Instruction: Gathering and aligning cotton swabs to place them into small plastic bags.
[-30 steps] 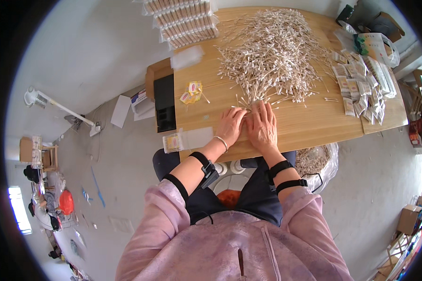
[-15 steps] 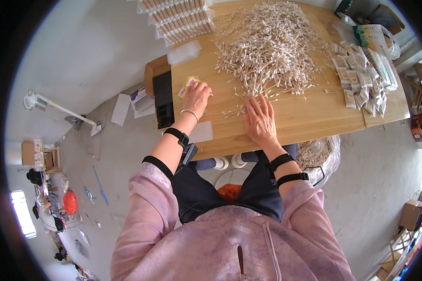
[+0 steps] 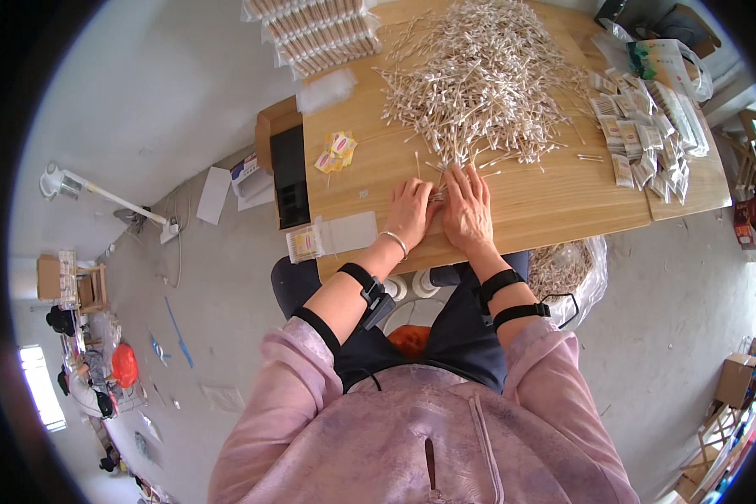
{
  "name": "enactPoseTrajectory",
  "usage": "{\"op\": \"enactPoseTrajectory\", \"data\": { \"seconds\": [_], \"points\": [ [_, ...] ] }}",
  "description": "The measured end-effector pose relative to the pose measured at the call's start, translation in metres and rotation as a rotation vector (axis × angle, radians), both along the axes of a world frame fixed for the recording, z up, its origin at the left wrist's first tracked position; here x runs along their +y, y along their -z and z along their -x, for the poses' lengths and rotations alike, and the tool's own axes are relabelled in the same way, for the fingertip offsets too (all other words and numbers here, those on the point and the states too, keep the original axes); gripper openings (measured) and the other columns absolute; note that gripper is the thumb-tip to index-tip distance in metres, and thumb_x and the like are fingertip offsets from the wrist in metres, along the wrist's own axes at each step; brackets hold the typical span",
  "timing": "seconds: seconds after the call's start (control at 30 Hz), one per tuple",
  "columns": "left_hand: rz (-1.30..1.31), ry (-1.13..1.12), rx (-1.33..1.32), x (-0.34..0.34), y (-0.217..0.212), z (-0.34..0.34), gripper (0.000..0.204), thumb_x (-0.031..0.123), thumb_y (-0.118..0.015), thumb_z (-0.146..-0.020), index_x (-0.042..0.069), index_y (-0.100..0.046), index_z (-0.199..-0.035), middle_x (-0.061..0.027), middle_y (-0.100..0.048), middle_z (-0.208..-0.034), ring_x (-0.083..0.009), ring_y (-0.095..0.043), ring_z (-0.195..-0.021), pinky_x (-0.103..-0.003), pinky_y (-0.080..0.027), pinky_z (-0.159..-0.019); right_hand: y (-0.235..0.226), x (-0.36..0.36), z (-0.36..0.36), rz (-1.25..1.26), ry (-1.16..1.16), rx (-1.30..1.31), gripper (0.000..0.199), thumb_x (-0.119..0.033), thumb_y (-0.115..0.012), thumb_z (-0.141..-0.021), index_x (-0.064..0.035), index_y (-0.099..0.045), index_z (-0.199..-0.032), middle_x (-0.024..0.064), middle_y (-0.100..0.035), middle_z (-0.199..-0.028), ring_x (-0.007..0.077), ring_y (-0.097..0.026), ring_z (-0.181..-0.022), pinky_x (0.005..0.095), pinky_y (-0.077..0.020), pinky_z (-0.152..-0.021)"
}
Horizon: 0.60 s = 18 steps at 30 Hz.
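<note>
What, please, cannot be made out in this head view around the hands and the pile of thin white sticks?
- Whatever lies beneath the left hand and right hand: their palms cover it.
- Single sticks in the pile of thin white sticks: too small to tell apart.
- The stacked clear packs of sticks: cut off by the top edge.
- The small yellow packets: too small to identify.

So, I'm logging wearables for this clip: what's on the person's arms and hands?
Pink sleeves pushed up to the elbows. The left hand has a thin silver bangle at the wrist and a black strapped device higher up; the right hand is bare, with two black bands on that forearm.
</note>
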<state>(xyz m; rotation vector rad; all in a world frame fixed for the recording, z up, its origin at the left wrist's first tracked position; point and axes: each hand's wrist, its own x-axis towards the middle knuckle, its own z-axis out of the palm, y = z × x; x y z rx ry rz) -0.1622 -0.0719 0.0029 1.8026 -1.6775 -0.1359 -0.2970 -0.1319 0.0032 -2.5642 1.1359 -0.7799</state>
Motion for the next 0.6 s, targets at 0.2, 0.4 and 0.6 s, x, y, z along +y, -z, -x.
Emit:
{"op": "enactPoseTrajectory", "data": {
  "seconds": [0.2, 0.4, 0.6],
  "points": [
    [0.011, 0.072, 0.080, 0.023, 0.009, -0.024, 0.013, 0.007, -0.064, -0.082, 0.007, -0.059, -0.094, -0.0096, -0.056, -0.098, -0.0328, -0.052, -0.094, -0.044, -0.043, -0.082, 0.001, 0.001, 0.000, -0.039, 0.012, -0.091, 0.048, -0.007, -0.053, -0.081, -0.0016, -0.050, -0.129, 0.0113, -0.045, -0.138, 0.0345, -0.034, -0.132, 0.0459, -0.0265, -0.111],
    [0.014, -0.025, -0.095, 0.083, 0.004, -0.042, 0.014, 0.007, -0.063, -0.082, 0.009, -0.060, -0.095, -0.0071, -0.054, -0.098, -0.0310, -0.052, -0.096, -0.044, -0.043, -0.083, 0.005, 0.001, -0.001, 0.013, 0.054, -0.156, 0.036, -0.008, -0.057, -0.084, -0.0032, -0.058, -0.120, 0.0110, -0.054, -0.125, 0.0335, -0.044, -0.121, 0.0452, -0.0361, -0.103],
    [0.058, -0.026, -0.106, 0.092, -0.011, -0.043, 0.018, 0.005, -0.062, -0.082, 0.010, -0.061, -0.099, -0.0064, -0.053, -0.101, -0.0292, -0.052, -0.098, -0.042, -0.042, -0.084, 0.007, -0.005, -0.012, -0.024, 0.166, -0.222, 0.021, -0.010, -0.062, -0.081, -0.0110, -0.069, -0.101, 0.0055, -0.057, -0.105, 0.0308, -0.048, -0.104, 0.0436, -0.0394, -0.091]
  ]
}}
